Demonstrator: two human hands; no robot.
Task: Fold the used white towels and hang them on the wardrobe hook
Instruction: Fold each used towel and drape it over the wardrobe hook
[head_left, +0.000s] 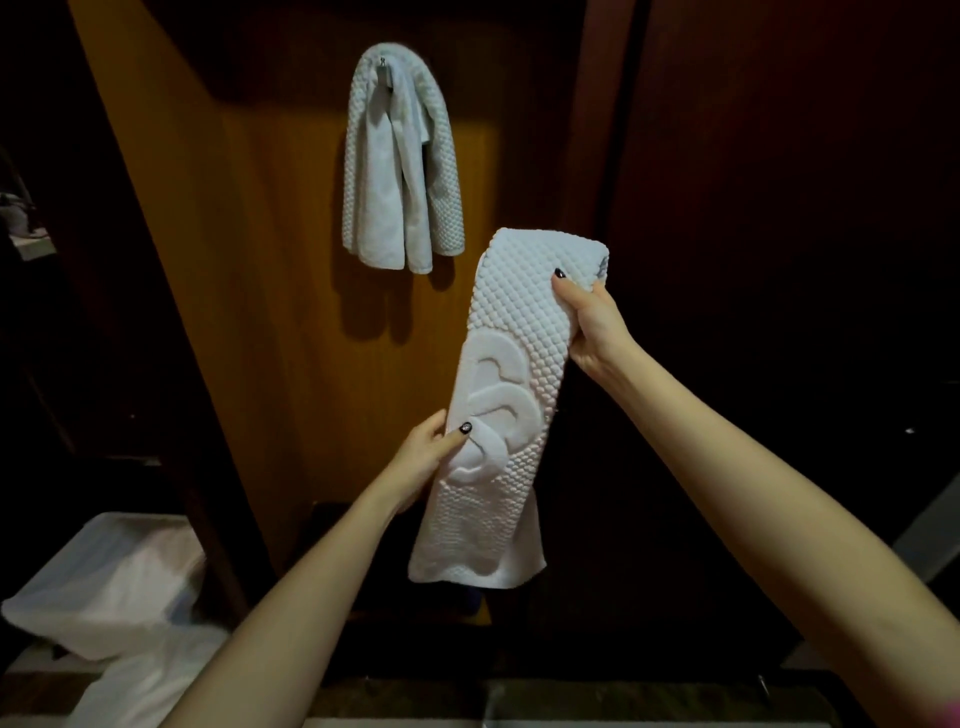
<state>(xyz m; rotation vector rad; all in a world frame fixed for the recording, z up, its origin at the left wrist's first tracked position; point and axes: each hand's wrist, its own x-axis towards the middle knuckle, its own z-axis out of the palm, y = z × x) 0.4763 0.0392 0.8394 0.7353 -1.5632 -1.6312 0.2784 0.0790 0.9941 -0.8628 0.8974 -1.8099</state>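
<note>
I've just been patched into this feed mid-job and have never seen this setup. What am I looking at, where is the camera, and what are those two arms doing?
There is no machine here: the camera sits on a person's head, looking forward and down, so the two bare arms are the wearer's own. The right hand grips the top end of a folded white towel with a bumpy weave, and the left hand pinches its side lower down, so it hangs as a long strip. Ahead is a wooden wardrobe panel where other white towels already hang from a hook. At the lower left lies some white fabric; what it is I cannot tell.
</note>
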